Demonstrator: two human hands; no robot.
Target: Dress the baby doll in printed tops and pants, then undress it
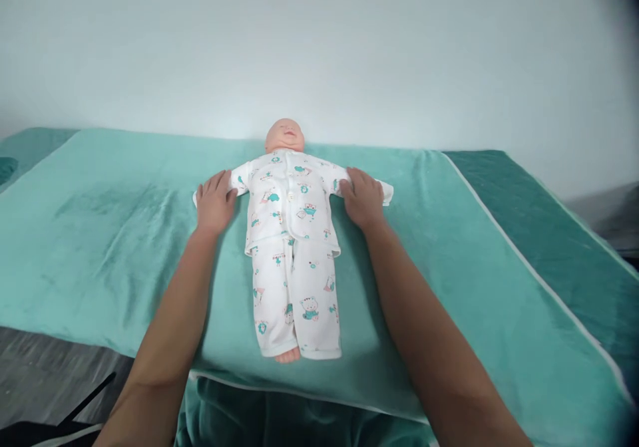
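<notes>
A baby doll [285, 136] lies on its back on a teal blanket [100, 234], head toward the wall. It wears a white printed shirt [289, 201] and matching trousers [297, 300]; one bare foot [288, 355] shows at the hem. My left hand [214, 202] rests flat on the doll's sleeve at the left, fingers stretched out. My right hand [363, 197] lies flat on the other sleeve, fingers together and extended. Both arms reach in from the near edge.
The blanket covers a wide bed or table against a pale wall [319, 48]. A darker teal cover [549, 234] with a white edge shows at the right. Grey floor [44, 367] and a dark object [84, 400] lie at lower left.
</notes>
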